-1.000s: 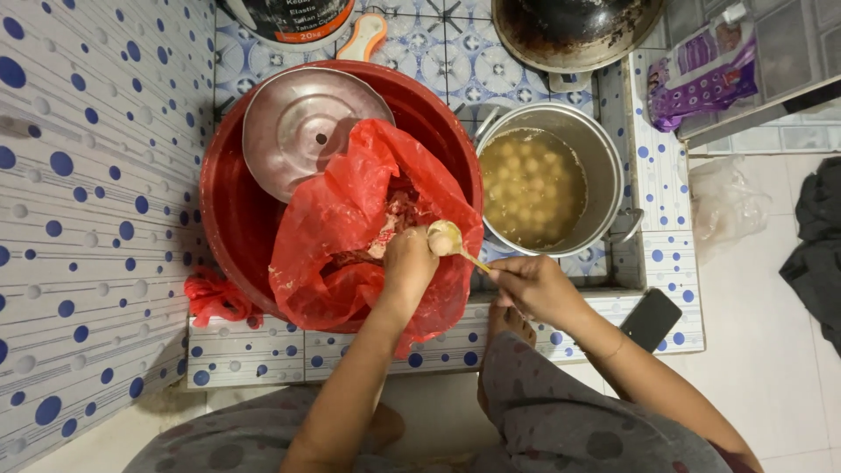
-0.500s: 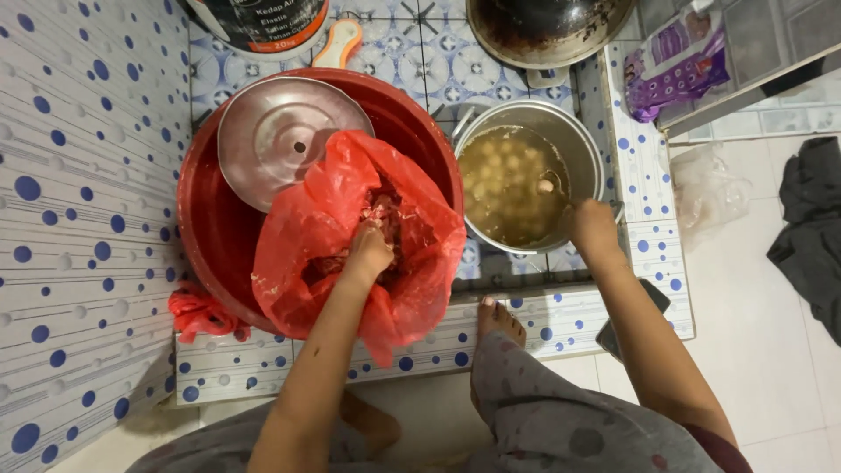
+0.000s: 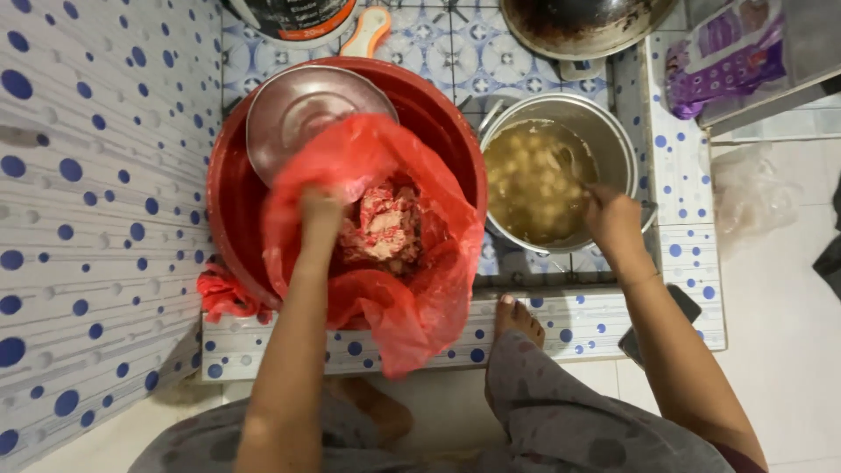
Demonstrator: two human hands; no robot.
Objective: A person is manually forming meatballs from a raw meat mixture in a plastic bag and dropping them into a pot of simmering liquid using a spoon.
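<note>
1. Head view, looking straight down: left hand sits inside the crumpled red plastic bag, fingers bunched together and dug into the pinkish minced paste. Fingertips are buried, so I cannot tell exactly how much they pinch.
2. Paste lies just right of the left fingers, in the middle of the bag's open mouth.
3. Bag rests in the big round red plastic basin; its lower flap hangs over the basin rim, below the left wrist.
4. Round steel lid lies in the basin just above the left fingers, partly covered by the bag's edge.
5. Right hand is at the near rim of the round steel pot, fingers closed around a thin spoon handle that points up-left from the fingertips into the pot.
6. Pot holds cloudy yellowish broth with pale round balls, just left of the right fingers.
7. Pot stands just beside the basin, on the blue-dotted white tiled ledge.
8. Bare foot rests on the ledge, below and between both hands.
</note>
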